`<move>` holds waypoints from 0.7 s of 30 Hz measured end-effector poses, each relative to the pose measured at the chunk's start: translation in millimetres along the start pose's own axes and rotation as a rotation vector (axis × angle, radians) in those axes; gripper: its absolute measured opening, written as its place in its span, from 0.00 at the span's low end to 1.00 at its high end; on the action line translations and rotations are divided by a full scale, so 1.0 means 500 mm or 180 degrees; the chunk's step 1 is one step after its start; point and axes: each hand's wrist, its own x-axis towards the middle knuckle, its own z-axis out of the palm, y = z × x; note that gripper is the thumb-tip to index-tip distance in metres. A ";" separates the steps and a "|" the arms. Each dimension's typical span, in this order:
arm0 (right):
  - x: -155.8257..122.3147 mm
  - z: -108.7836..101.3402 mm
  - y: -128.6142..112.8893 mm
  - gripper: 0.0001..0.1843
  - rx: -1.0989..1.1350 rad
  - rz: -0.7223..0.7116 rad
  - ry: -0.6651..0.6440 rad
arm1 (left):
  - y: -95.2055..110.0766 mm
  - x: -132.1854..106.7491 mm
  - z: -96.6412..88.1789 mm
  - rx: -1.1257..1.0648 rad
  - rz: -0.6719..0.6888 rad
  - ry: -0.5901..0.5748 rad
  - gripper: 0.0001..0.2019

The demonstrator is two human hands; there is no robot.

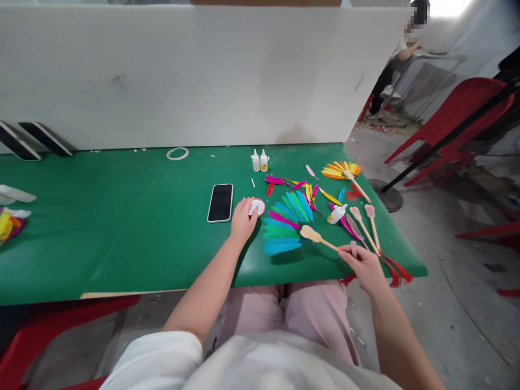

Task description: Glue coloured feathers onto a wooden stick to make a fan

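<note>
My right hand [363, 262] grips the wooden handle of a feather fan [312, 234] over the table's front edge. Blue, green and magenta feathers spread leftward from the fan's head. A small pale pink piece [354, 249] shows at the right fingers; I cannot tell what it is. My left hand [244, 219] has its fingers closed on the left side of a small round white disc [257, 207] with a red rim, low on the table. Part of the disc is hidden under the fingers. Beside that hand lies a phone [220, 203].
Two glue bottles [260, 161] stand at the back; another glue bottle [337, 214] lies tilted at right. Loose feathers [276, 180], a yellow-orange fan [343, 171] and bare fan handles [368, 230] with red tassels surround them. A white panel [182, 76] borders the table. Another person sits far right.
</note>
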 end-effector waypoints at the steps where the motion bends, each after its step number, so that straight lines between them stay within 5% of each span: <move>1: -0.003 0.009 0.003 0.20 -0.0075 0.0030 0.0212 | -0.001 0.001 0.000 -0.0006 -0.0006 0.0003 0.20; 5: -0.011 0.067 0.001 0.25 -0.0343 0.0077 0.0650 | -0.005 0.006 0.001 -0.0016 -0.0088 0.0069 0.19; 10: -0.012 0.135 -0.010 0.25 -0.0641 -0.0068 0.0529 | -0.005 0.007 -0.002 0.0035 -0.0084 0.0085 0.19; 17: -0.035 0.109 -0.015 0.16 -0.1014 -0.0267 -0.0235 | 0.037 -0.011 -0.015 0.0326 0.0035 0.0124 0.17; 21: -0.031 0.102 -0.005 0.16 -0.0961 -0.0246 -0.0204 | 0.106 -0.063 -0.013 0.0337 0.0624 -0.0438 0.15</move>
